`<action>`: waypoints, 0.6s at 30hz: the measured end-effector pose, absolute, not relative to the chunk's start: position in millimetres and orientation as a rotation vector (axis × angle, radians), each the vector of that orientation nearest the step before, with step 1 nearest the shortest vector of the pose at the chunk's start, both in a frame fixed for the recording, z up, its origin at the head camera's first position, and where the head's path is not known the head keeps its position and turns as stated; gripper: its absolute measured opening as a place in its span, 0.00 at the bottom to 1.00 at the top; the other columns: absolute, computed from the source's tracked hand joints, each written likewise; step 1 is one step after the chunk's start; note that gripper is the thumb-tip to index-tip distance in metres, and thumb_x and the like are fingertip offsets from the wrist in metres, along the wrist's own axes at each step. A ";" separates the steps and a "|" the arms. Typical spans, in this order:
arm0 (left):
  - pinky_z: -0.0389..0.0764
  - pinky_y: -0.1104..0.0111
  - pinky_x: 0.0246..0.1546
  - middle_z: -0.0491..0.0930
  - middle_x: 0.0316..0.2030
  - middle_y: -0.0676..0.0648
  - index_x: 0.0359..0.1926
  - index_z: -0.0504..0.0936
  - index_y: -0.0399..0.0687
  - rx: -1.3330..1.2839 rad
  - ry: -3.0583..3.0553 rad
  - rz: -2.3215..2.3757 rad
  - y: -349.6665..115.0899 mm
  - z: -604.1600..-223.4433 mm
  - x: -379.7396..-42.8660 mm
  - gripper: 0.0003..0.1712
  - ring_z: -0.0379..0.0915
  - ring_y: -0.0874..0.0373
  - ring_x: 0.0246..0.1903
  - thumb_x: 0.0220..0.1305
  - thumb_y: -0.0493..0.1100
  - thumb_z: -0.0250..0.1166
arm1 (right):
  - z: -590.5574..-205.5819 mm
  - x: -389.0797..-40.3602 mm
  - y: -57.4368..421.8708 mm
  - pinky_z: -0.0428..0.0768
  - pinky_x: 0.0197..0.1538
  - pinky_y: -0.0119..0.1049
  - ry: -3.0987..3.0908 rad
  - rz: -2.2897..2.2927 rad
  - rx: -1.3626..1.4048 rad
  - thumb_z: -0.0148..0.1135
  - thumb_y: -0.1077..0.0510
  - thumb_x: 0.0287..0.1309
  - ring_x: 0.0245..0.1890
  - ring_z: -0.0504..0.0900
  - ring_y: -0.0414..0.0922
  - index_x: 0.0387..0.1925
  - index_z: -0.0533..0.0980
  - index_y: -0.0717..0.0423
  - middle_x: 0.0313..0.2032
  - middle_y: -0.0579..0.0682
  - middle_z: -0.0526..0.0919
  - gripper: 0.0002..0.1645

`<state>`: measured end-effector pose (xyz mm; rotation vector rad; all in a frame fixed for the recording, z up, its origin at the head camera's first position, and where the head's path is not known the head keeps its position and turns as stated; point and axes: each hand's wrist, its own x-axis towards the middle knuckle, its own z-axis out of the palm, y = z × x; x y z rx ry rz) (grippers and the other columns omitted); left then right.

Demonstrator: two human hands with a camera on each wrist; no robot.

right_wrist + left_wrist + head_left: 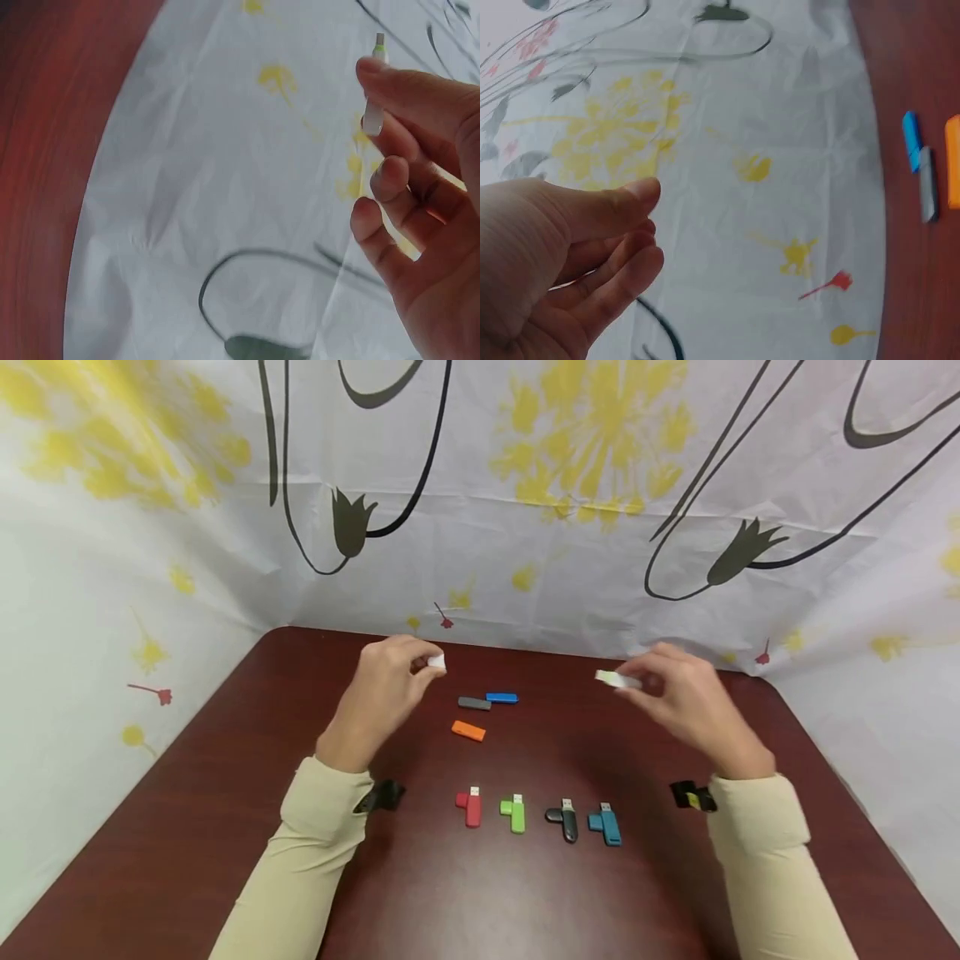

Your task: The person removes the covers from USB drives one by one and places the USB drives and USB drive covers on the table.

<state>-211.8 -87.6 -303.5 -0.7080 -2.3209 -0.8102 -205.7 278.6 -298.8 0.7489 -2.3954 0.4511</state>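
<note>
Nearest the person, on a dark red table [525, 902], four USB sticks lie in a row, plugs directed away: a red stick [473, 811], a green stick [518, 817], a black stick [570, 825] and a teal stick [611, 827]. Each has a short piece of its own colour set crosswise against its left side. Beyond them lies an orange stick [468, 732]; farther on, a grey stick [473, 703] and a blue stick [502, 698] lie almost end to end.

Above the far part of the table, as I see it from the room, both hands are raised, well apart. The right hand [686, 702] pinches a white-and-green stick [617, 680] between thumb and fingers, its metal plug [380, 40] bare beyond the fingertips. The left hand [386, 693] pinches a small white piece [437, 662], perhaps a cap; only its end shows.

Handling, in my judgement: the white-and-green stick should be light, stiff and rather smooth, best held by the flat sides of its casing, behind the plug, which sideways force might bend. The white piece offers little to grasp; fingertips on opposite sides suit it, and an off-centre squeeze could make it slip.

Behind all hangs a white cloth [480, 560] printed with flowers.
</note>
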 end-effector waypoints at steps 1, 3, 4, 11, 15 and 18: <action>0.89 0.56 0.40 0.90 0.38 0.38 0.44 0.92 0.33 -0.694 -2.317 -0.809 -91.6 -302.4 -211.3 0.09 0.85 0.47 0.35 0.65 0.35 0.78 | -297.4 -204.3 285.1 0.70 0.36 0.27 -2.400 0.450 0.725 0.86 0.69 0.45 0.31 0.75 0.40 0.39 0.89 0.55 0.31 0.48 0.82 0.18; 0.89 0.57 0.39 0.90 0.38 0.38 0.45 0.92 0.33 -0.710 -2.313 -0.810 -93.5 -300.7 -210.5 0.11 0.84 0.48 0.35 0.65 0.36 0.78 | -295.3 -203.2 292.3 0.69 0.37 0.25 -2.414 0.457 0.707 0.85 0.69 0.46 0.32 0.75 0.40 0.41 0.89 0.55 0.32 0.49 0.82 0.19; 0.89 0.57 0.39 0.90 0.39 0.38 0.46 0.91 0.33 -0.725 -2.310 -0.810 -92.3 -300.1 -210.5 0.11 0.84 0.47 0.36 0.66 0.37 0.78 | -294.6 -203.2 293.3 0.69 0.38 0.25 -2.428 0.458 0.704 0.84 0.69 0.49 0.33 0.75 0.40 0.42 0.89 0.54 0.33 0.49 0.82 0.18; 0.89 0.60 0.42 0.89 0.43 0.39 0.47 0.90 0.34 -0.735 -2.349 -0.842 -77.6 -305.3 -206.3 0.11 0.83 0.47 0.39 0.67 0.36 0.77 | -298.2 -199.2 284.8 0.76 0.39 0.38 -2.659 0.479 0.625 0.78 0.65 0.59 0.36 0.78 0.43 0.45 0.86 0.53 0.36 0.47 0.82 0.13; 0.90 0.61 0.41 0.88 0.43 0.39 0.48 0.90 0.34 -0.728 -2.358 -0.868 -73.0 -309.3 -205.3 0.11 0.82 0.48 0.39 0.67 0.35 0.76 | -303.7 -196.9 281.9 0.79 0.39 0.40 -2.838 0.537 0.551 0.75 0.61 0.64 0.36 0.80 0.44 0.46 0.84 0.55 0.36 0.47 0.84 0.10; 0.89 0.62 0.41 0.87 0.44 0.39 0.49 0.89 0.34 -0.739 -2.356 -0.863 -70.0 -310.8 -204.9 0.12 0.81 0.49 0.39 0.68 0.36 0.76 | -310.6 -195.9 281.5 0.80 0.39 0.40 -2.932 0.576 0.520 0.73 0.59 0.66 0.35 0.81 0.44 0.47 0.81 0.57 0.35 0.48 0.85 0.11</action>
